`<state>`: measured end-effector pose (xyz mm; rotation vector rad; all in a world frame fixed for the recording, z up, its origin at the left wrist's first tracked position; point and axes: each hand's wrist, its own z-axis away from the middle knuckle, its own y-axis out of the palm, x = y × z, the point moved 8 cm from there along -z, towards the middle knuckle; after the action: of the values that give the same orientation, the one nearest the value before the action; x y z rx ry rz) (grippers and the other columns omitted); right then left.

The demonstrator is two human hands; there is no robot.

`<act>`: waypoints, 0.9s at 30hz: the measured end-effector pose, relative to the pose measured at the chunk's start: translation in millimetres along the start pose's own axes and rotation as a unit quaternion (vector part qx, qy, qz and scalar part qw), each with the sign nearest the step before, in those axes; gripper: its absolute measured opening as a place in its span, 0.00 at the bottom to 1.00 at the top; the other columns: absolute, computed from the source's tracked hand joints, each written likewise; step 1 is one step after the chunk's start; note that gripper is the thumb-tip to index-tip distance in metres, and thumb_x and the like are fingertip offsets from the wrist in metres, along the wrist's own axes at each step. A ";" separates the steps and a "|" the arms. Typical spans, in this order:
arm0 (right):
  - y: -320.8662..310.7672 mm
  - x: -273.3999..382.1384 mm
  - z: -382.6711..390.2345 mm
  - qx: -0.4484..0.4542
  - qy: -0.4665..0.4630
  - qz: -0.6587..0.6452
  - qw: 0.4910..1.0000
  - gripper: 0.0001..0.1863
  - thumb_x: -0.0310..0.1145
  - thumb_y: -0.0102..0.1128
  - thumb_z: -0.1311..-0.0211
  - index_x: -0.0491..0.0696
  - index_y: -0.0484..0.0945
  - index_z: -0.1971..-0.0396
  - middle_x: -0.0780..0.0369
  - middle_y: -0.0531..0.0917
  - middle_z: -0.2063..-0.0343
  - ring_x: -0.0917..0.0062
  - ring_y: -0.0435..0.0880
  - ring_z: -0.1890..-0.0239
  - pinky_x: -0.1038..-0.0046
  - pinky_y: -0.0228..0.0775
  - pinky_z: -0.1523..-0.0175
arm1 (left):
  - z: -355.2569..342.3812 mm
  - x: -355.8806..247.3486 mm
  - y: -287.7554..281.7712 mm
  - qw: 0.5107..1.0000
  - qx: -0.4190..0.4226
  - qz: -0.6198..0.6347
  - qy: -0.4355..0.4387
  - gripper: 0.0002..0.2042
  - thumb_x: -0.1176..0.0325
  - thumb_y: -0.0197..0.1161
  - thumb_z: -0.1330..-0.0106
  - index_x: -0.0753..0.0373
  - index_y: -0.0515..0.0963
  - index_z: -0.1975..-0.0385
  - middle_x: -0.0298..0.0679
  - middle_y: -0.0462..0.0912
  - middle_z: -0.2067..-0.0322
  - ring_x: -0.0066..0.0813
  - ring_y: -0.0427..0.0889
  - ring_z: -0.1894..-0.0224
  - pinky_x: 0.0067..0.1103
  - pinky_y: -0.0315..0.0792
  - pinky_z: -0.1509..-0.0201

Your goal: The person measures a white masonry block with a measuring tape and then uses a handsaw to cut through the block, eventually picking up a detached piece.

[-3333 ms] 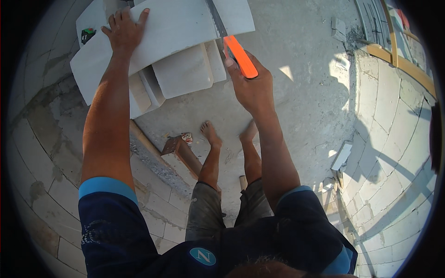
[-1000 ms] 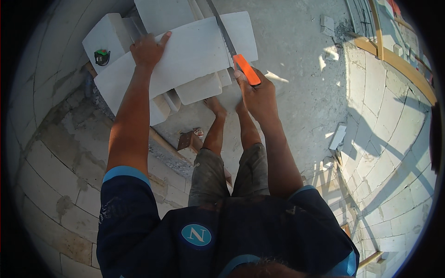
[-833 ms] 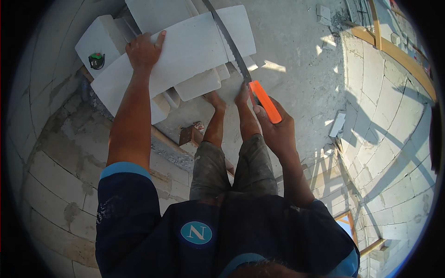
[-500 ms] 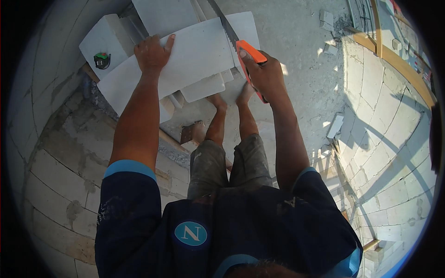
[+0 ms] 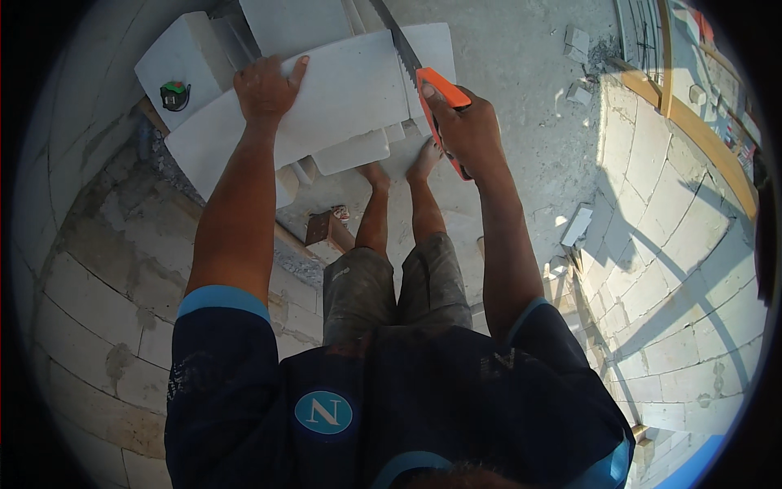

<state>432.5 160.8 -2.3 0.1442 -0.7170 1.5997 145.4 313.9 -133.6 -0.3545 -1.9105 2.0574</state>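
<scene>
A long white building block [image 5: 346, 94] lies across other pale blocks in front of me. My left hand [image 5: 267, 88] bears down on its left half, thumb spread along the top and fingers bent over the far edge; the fingertips are hidden. My right hand [image 5: 466, 134] is wrapped round the orange and black handle of a hand saw [image 5: 438, 83]. The toothed blade points away from me and stands in a narrow cut near the block's right end. The blade's tip leaves the picture at the top.
A tape measure [image 5: 174, 96] lies on a pale block [image 5: 195, 53] to the left. My bare feet [image 5: 423, 159] stand just below the blocks. A brown box-like piece [image 5: 326, 228] sits on the floor near my legs. Block walls [image 5: 668, 220] rise on both sides, with rubble [image 5: 577, 42] at the far right.
The view has shifted slightly, and my legs appear a little further left. Both hands keep their holds, with the saw blade at nearly the same place in the cut.
</scene>
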 end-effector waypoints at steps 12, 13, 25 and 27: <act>2.0 13.9 -6.3 0.057 0.043 0.006 0.997 0.21 0.41 0.67 0.30 0.39 0.81 0.47 0.60 0.83 0.77 0.79 0.75 0.74 0.68 0.73 0.63 | 12.3 6.7 -7.6 1.000 0.003 -0.017 0.001 0.31 0.33 0.53 0.30 0.59 0.83 0.72 0.39 0.84 0.71 0.40 0.83 0.62 0.38 0.69 0.49; 5.3 8.3 -7.4 0.052 0.038 0.004 0.998 0.21 0.41 0.67 0.30 0.39 0.81 0.47 0.60 0.83 0.77 0.79 0.75 0.74 0.68 0.73 0.63 | 9.7 1.9 -3.7 1.000 -0.001 -0.008 0.003 0.31 0.33 0.53 0.30 0.59 0.83 0.71 0.39 0.84 0.71 0.40 0.83 0.62 0.38 0.69 0.49; 6.9 -1.2 -4.9 0.031 0.007 -0.017 0.999 0.25 0.48 0.64 0.29 0.38 0.82 0.53 0.62 0.80 0.80 0.81 0.72 0.75 0.71 0.71 0.67 | 16.5 5.3 -1.0 1.000 0.008 0.005 -0.008 0.32 0.32 0.52 0.30 0.59 0.84 0.69 0.41 0.86 0.67 0.41 0.83 0.59 0.38 0.67 0.43; 4.2 -4.5 -8.4 0.043 0.055 0.030 0.997 0.21 0.44 0.65 0.29 0.38 0.82 0.54 0.62 0.79 0.81 0.82 0.73 0.76 0.72 0.72 0.67 | 3.2 6.9 -2.2 0.999 -0.030 0.016 0.004 0.32 0.32 0.52 0.30 0.59 0.84 0.69 0.41 0.86 0.68 0.41 0.84 0.60 0.38 0.67 0.43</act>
<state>432.0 161.4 -12.7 0.0962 -0.5718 1.6835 138.0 313.7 -131.0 -0.4095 -1.9790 2.0183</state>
